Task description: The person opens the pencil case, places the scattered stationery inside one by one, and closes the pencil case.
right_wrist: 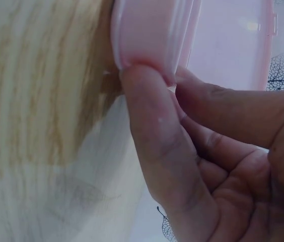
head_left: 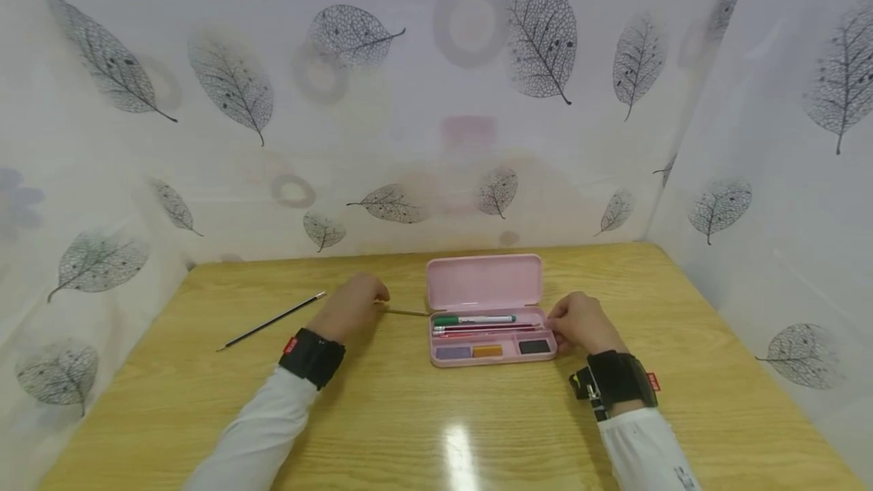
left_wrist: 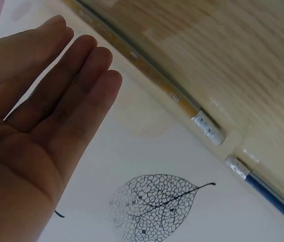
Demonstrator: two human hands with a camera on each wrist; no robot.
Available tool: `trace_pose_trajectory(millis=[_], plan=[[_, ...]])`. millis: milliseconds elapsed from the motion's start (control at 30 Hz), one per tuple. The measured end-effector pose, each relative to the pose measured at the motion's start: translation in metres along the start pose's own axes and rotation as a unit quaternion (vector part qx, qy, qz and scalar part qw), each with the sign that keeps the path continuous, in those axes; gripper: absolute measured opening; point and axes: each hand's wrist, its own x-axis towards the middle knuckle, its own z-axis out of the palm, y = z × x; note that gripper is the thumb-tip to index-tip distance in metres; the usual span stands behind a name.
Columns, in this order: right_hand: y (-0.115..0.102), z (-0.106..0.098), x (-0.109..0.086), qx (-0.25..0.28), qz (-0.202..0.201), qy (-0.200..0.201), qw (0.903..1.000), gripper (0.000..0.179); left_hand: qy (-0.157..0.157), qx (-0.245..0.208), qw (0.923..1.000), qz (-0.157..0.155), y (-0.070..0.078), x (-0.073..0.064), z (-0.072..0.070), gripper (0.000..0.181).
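Note:
A pink pencil case (head_left: pixel 484 283) lies on the table with its lid raised. Inside are a green-capped marker (head_left: pixel 475 320), red pencils (head_left: pixel 484 329), a purple block (head_left: pixel 453 353), an orange block (head_left: pixel 487 351) and a dark block (head_left: pixel 533 346). My right hand (head_left: pixel 585 322) pinches the case's right end between thumb and fingers. To the left of the case, a yellow pencil (left_wrist: pixel 152 75) with a silver-white end rests on the table. My left hand (left_wrist: pixel 46 101) is beside that pencil, its fingers nearly straight and holding nothing.
A dark pencil (head_left: pixel 273 320) with a white end lies slanted on the left of the wooden table (head_left: pixel 402 415). Leaf-printed white sheeting (head_left: pixel 423 97) stands behind the table and along both sides.

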Motion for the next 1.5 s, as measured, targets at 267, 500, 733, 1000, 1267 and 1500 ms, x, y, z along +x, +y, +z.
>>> trace_pose_trajectory(millis=[267, 500, 733, 1000, 1267, 1500], plan=[[0.0, -0.001, 0.001, 0.004, -0.006, 0.001, 1.0, 0.01, 0.0, 0.009, 0.9994, 0.034, -0.003, 0.003, 0.004, 0.015], [-0.002, 0.0, 0.0, -0.002, 0.001, -0.002, 1.0, 0.011, -0.004, 0.013, 0.9994, 0.033, -0.001, 0.001, 0.005, 0.016], [-0.001, 0.0, -0.001, 0.0, 0.0, 0.002, 1.0, 0.01, -0.013, 0.016, 0.9997, 0.017, 0.002, -0.002, 0.004, 0.022], [0.0, 0.0, -0.001, 0.0, -0.002, 0.002, 1.0, 0.009, -0.008, 0.021, 0.9997, 0.014, 0.002, -0.006, 0.004, 0.026], [0.0, 0.0, -0.001, -0.004, -0.011, 0.004, 0.9999, 0.01, -0.007, 0.022, 0.9997, 0.008, 0.003, -0.009, -0.002, 0.024], [-0.001, 0.0, -0.002, -0.003, -0.01, 0.005, 0.9999, 0.01, -0.01, 0.017, 0.9997, -0.016, 0.01, -0.008, -0.016, 0.014]])
